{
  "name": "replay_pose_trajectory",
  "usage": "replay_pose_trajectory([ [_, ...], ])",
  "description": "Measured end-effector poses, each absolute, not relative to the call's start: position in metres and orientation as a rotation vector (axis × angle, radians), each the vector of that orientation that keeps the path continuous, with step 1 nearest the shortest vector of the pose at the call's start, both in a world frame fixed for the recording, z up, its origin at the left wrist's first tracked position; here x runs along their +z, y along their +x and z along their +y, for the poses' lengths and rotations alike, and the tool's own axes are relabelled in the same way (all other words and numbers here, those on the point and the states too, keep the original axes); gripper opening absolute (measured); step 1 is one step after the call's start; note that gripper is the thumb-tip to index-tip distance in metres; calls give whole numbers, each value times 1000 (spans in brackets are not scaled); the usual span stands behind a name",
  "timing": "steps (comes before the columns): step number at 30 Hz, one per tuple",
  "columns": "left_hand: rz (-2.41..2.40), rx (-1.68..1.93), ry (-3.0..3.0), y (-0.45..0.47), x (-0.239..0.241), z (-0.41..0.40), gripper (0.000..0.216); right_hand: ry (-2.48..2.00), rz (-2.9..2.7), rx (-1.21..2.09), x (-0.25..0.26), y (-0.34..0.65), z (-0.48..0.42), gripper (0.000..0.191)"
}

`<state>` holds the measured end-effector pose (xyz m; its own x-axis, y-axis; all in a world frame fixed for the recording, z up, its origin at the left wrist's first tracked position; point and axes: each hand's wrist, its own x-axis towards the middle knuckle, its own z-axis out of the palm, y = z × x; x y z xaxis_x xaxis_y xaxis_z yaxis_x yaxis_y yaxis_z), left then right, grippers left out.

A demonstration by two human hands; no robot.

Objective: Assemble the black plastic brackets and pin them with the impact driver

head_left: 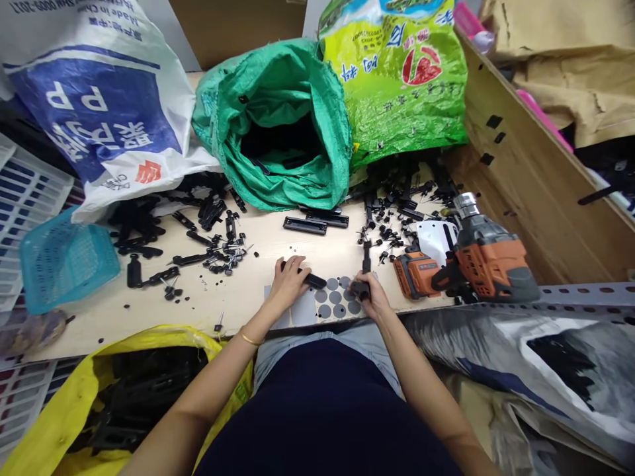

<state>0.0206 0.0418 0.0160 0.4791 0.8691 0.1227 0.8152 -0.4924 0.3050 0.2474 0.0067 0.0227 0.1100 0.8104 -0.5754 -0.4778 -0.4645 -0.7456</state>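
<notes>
My left hand (286, 285) rests on the bench with its fingers closed over a long black plastic bar (315, 281), whose right end sticks out past the fingertips. My right hand (376, 301) grips a dark plastic part (360, 289); a narrow black piece (366, 256) rises above the fingers, and I cannot tell whether the two are joined. Between my hands lies a sheet of round grey stickers (338, 297). Just beyond them, black slotted bars (304, 225) lie side by side. Screws with black heads (391, 235) are scattered to the right.
An orange cordless drill (489, 258) lies at right, beside a wooden side board (540, 145). At the back stand an open green sack (208, 112), a white-blue sack (104, 99) and a green-yellow bag (401, 99). Loose black parts (139, 225) and a teal basket (69, 264) are left.
</notes>
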Motion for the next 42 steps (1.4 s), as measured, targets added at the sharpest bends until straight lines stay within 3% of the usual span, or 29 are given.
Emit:
replay_pose_trajectory([
  [4,1321,302,2291,40,28,49,9,-1340,-341,1477,25,227,14,13],
  [7,1346,303,2032,55,34,33,9,-1285,-344,1514,36,220,16,22],
  [13,1379,461,1900,74,38,1,9,-1306,-463,1396,46,219,16,18],
  [26,1606,488,2087,91,48,-4,5,-1244,-564,1242,47,214,24,16],
  [29,1604,370,2161,90,54,-5,4,-1218,-554,1346,54,216,26,14],
  [32,1625,195,2157,91,60,-6,6,-1224,-467,1410,55,211,25,13],
  [37,1574,136,2077,86,66,-9,12,-1251,-363,1152,48,195,17,15],
  [42,1251,230,1862,77,69,-16,33,-1097,-608,1405,56,211,4,23],
])
